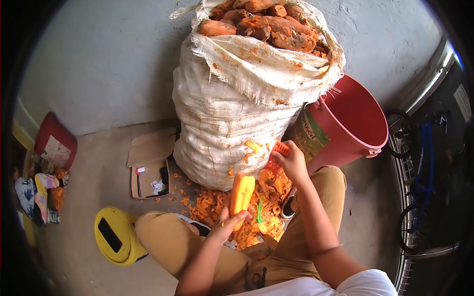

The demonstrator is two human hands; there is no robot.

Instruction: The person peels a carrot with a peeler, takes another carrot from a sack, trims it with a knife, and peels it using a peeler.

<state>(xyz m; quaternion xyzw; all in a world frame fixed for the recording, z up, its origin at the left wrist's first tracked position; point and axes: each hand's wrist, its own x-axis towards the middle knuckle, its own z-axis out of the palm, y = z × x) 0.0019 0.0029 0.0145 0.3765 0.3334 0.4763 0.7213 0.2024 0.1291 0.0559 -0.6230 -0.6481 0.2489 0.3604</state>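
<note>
1 peeled carrot (243, 190) rises from the left hand (229, 225), which clasps it near its lower end, most of its length above the grip. Up and right of that grip, the right hand (294, 162) clutches 1 orange slotted tool (282, 149). Peelings (207, 204) lie on the floor beneath the 2 grips; beyond them stands 1 white sack (222, 113) of unpeeled roots (276, 29).
</note>
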